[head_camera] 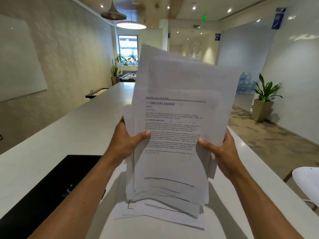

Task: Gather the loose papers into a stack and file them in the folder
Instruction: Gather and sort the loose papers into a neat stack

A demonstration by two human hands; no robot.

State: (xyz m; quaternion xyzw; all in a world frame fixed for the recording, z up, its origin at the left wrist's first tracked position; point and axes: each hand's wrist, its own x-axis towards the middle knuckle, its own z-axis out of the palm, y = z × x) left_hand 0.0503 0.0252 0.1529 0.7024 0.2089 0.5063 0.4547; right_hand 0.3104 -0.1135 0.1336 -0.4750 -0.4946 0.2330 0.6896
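Long white tabletop (72, 128) runs away from us. Black folder (43, 188) lies flat on it, lower left, long axis roughly along the tabletop, just beside our left forearm. Papers (174, 135) stand upright, long axis vertical, ragged bottom edges resting on the tabletop, uneven. Our left hand (127, 144) and right hand (222, 152) clamp the side edges, thumbs on front. We judge squaring comes next; the folder sits left of the stack, left hand nearer.
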